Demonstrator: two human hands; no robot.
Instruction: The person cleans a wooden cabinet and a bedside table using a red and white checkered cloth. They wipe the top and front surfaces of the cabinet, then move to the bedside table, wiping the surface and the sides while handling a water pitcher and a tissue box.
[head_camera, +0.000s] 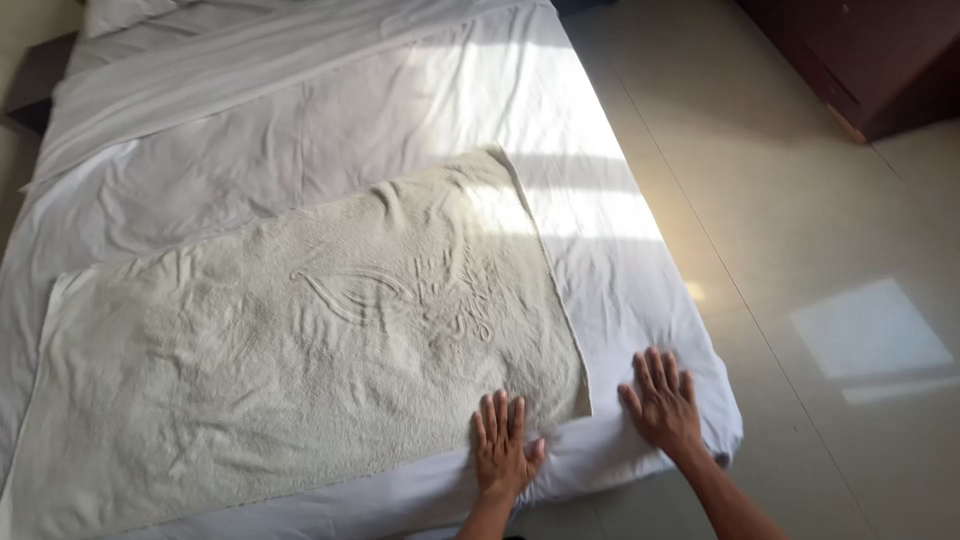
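Both hands flat, gripping nothing: left hand (502, 448) pins the towel (300, 340) edge, right hand (660, 402) presses the near sheet (620, 290) smooth.

Glossy cream tiled floor (800, 250) beside bed, sunlit patch present. Dark brown wooden cabinet (860, 60) at upper right. White pillow (125, 12) at bed head.

The towel (300, 350) runs off the bottom-left edge, its near-left corner out of sight. Beyond the towel, the pillow (120, 12) is clipped by the top edge. Right of the towel, the dark wooden cabinet (860, 60) shows only its lower corner.
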